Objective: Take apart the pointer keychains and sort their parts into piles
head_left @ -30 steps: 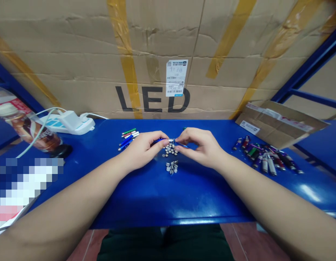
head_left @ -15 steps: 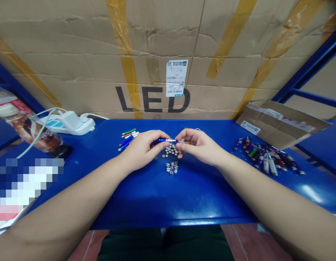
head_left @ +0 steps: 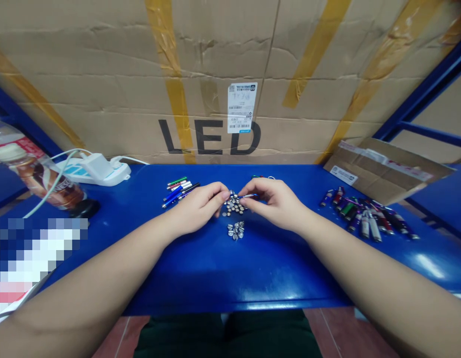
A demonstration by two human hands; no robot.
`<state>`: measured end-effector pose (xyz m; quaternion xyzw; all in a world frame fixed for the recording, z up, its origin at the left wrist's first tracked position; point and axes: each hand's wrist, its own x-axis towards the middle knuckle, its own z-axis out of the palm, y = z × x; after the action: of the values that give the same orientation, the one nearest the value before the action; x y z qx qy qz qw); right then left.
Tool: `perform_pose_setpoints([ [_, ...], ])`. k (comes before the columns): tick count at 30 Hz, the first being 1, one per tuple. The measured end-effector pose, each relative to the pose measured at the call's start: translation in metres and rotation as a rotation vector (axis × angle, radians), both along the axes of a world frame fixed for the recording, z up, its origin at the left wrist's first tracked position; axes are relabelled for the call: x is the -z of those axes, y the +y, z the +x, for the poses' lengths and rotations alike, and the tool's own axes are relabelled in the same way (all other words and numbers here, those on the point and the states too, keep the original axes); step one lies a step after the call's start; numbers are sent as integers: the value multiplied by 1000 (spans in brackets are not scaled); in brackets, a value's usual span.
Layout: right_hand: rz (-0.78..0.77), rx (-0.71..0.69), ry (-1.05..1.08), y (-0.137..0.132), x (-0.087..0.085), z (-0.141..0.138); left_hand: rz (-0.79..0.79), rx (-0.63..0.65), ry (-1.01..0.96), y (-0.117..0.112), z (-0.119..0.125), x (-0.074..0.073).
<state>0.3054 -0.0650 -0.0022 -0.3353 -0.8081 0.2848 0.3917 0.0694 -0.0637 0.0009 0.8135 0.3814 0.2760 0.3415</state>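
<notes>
A big tan cardboard carton [head_left: 208, 74], printed with a black "LED" and strapped with yellow tape, fills the far side of my view behind a glossy blue metal desk [head_left: 230, 278]. My left hand [head_left: 198, 206] and right hand [head_left: 275, 204] are close together over the middle of the desk, apart but with fingertips nearly meeting. The right hand pinches a slim blue-and-silver pen-like rod [head_left: 250, 196] between thumb and forefinger. Its long axis lies roughly level across the desk, and its tip points left into a heap of small silver metal parts [head_left: 234, 205] just under the fingertips. The left hand sits at the other side of that heap, nearest a bundle of thin coloured pens [head_left: 177, 191]. Whether it grips anything, I cannot tell. A second small silver heap [head_left: 235, 230] lies closer to me.
</notes>
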Motion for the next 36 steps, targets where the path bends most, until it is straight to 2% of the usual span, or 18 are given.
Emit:
perform_pose_setpoints([
  [3,-191,2,69,1,2,-1,-25,19,-10,0,0,2],
  [5,-225,11,50,4,1,1,-20,25,-7,1,-1,4],
  [11,-143,138,-310,15,-6,23,94,29,30,5,-4,5],
  [16,-204,95,-583,20,-4,40,113,22,46,6,-4,5],
  [19,-5,222,-622,21,1,42,140,9,59,5,-3,5],
  [22,173,355,-527,20,3,39,175,-20,83,6,-1,5],
  [25,93,323,-460,18,-1,32,242,-42,134,8,-3,6],
  [28,3,285,-523,15,-4,27,304,-63,219,13,-6,8],
  [36,-17,350,-657,21,-3,32,301,-100,319,19,-9,11],
])
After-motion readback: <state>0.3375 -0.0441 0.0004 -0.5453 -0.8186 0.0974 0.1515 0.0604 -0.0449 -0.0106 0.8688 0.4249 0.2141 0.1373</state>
